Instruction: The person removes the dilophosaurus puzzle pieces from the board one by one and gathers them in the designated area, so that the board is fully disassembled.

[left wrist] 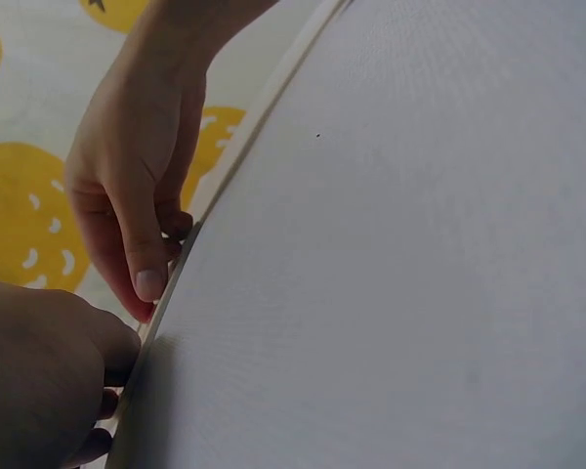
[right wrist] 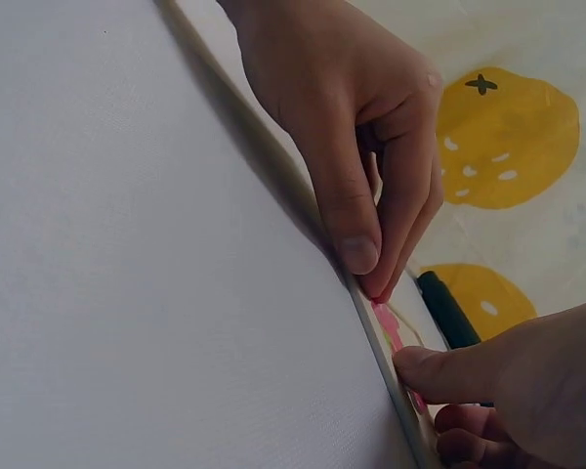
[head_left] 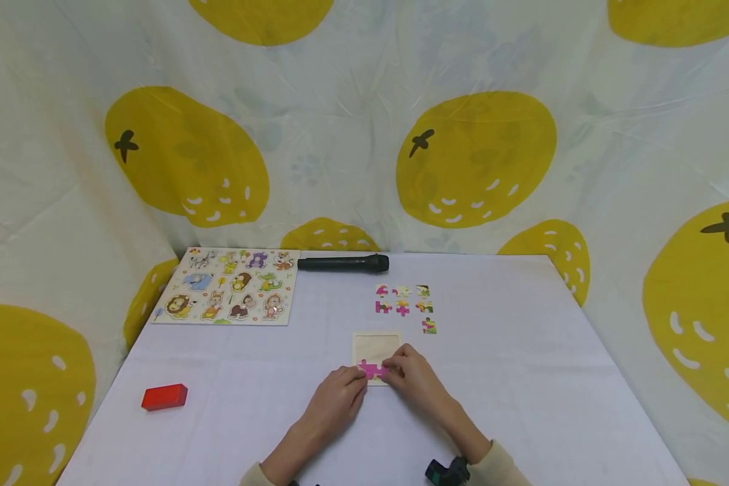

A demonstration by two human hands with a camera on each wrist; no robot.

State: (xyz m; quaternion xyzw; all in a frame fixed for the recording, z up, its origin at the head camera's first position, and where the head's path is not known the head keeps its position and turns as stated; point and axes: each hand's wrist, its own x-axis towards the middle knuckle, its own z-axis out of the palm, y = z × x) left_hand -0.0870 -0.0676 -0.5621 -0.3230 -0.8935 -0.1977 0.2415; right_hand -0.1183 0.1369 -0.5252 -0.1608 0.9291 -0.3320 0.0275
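A small square wooden puzzle tray (head_left: 376,346) lies on the white table. Along its near side are joined pink puzzle pieces (head_left: 372,370). My left hand (head_left: 338,396) grips the tray's near left corner between thumb and fingers, and a fingertip touches the left end of the pink pieces. From the other side my right hand (head_left: 418,379) pinches the right end of the pink pieces with its thumb and fingers. In the right wrist view, the right thumb (right wrist: 422,366) lies over the pink. Both hands' fingertips partly hide the tray's near edge.
Several loose puzzle pieces (head_left: 403,305) lie in rows beyond the tray. A black microphone (head_left: 343,264) lies at the table's far edge beside an animal puzzle board (head_left: 225,287). At the left is a red block (head_left: 165,397). A fruit-patterned curtain (head_left: 346,155) stands behind.
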